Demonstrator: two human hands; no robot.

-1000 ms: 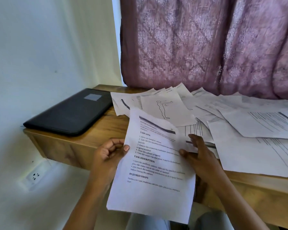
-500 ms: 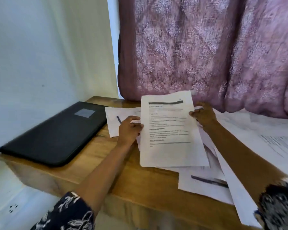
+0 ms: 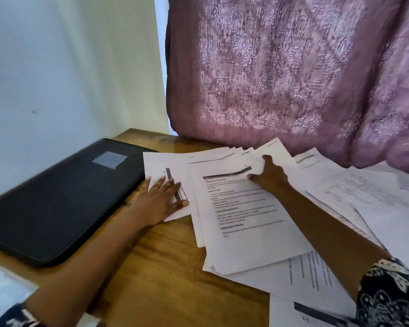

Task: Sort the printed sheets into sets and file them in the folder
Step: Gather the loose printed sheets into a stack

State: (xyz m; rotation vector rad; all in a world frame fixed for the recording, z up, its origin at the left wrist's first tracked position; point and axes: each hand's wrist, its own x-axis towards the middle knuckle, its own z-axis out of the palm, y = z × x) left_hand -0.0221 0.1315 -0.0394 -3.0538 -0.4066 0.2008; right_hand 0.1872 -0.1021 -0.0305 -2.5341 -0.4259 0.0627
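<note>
**Sorting in hand: one sheet on a stack, folder not yet opened.**
Lower right of the frame, loose sheets (image 3: pixel 253 283) overlap across the wooden worktop (image 3: pixel 165 267). At centre a text sheet (image 3: pixel 246 244) lies on top of a small stack, and the right hand (image 3: pixel 269 175) sits at its top edge; pinching or only pressing, I cannot tell. Left of centre, the left hand (image 3: pixel 162 199) lies flat, fingers straight, holding down a sideways sheet (image 3: pixel 158 166). Beyond it, at far left, the black folder (image 3: pixel 64 199) lies closed just beside that sheet. A pink curtain (image 3: pixel 293 79) hangs behind. This looks like set-building, with nothing filed. The next move calls for squaring the stack and finding matching pages in the spread at right.
</note>
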